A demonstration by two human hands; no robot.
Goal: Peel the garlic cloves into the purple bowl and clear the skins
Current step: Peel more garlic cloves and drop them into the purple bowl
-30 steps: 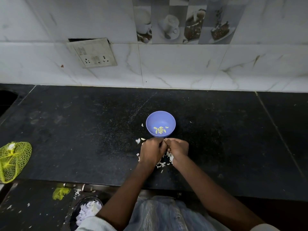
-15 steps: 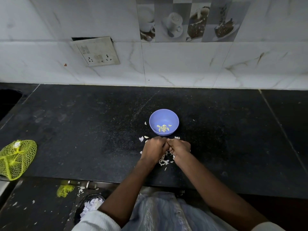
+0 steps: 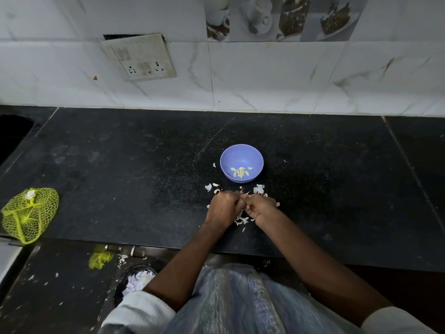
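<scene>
Both hands, left [image 3: 224, 207] and right [image 3: 261, 208], stay curled together; grip contents cannot be told.

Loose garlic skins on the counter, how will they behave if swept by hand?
The skins look like thin, curled white flakes, so probably very light and floppy, apt to scatter or cling to fingers rather than slide together. They lie spread round both hands and near the bowl, so one sweep likely misses some. The counter looks smooth, which should help.
</scene>
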